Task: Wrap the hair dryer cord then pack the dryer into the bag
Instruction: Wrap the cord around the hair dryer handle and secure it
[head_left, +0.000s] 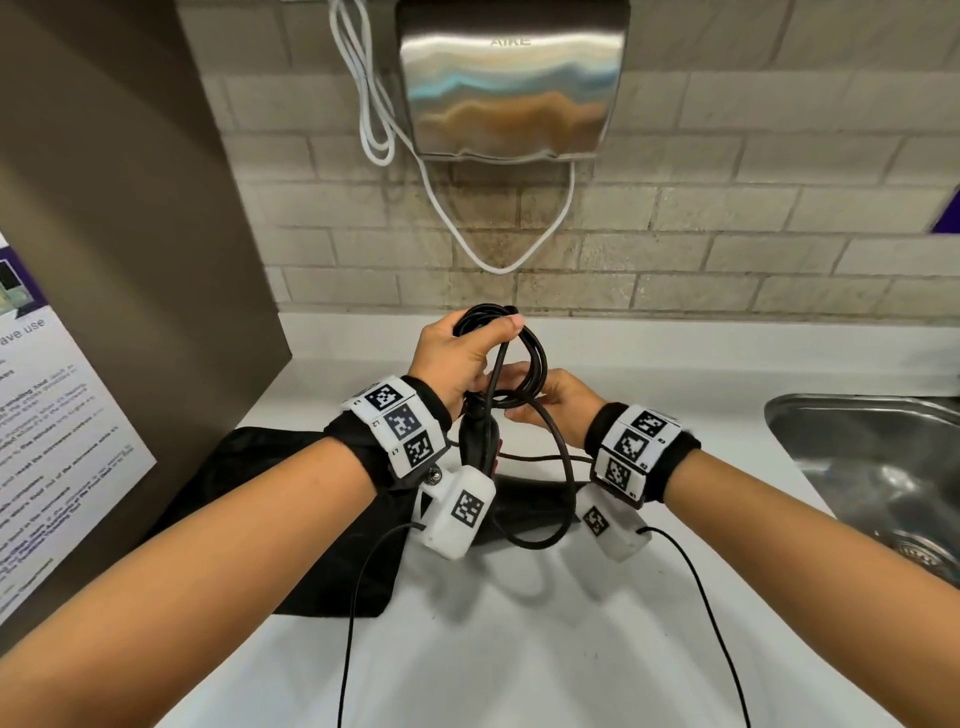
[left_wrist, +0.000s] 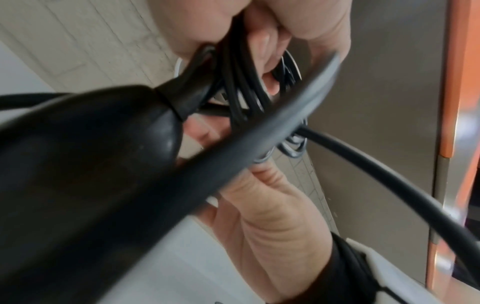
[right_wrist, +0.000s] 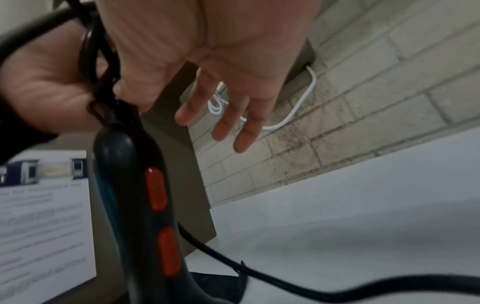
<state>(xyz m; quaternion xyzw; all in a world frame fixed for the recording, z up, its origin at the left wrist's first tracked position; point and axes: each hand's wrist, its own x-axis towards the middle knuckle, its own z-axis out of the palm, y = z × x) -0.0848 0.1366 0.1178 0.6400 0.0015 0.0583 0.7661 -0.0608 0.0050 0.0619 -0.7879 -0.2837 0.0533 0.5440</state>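
Observation:
The black hair dryer (head_left: 475, 441) hangs handle-up over the black bag (head_left: 291, 519), which lies flat on the white counter. Its handle with two red buttons (right_wrist: 130, 185) shows close in the right wrist view. My left hand (head_left: 457, 358) grips several coiled loops of the black cord (head_left: 535, 364) above the handle; the loops (left_wrist: 239, 82) run through its curled fingers. My right hand (head_left: 556, 400) pinches a strand of the cord beside the handle's top, with its other three fingers straight (right_wrist: 228, 123). A loose length of cord (right_wrist: 311, 288) trails down onto the counter.
A steel hand dryer (head_left: 511, 78) with a white cable (head_left: 467, 244) hangs on the brick wall behind. A steel sink (head_left: 872, 457) is sunk into the counter (head_left: 571, 649) at the right. A brown panel with a printed notice (head_left: 52, 441) stands at the left.

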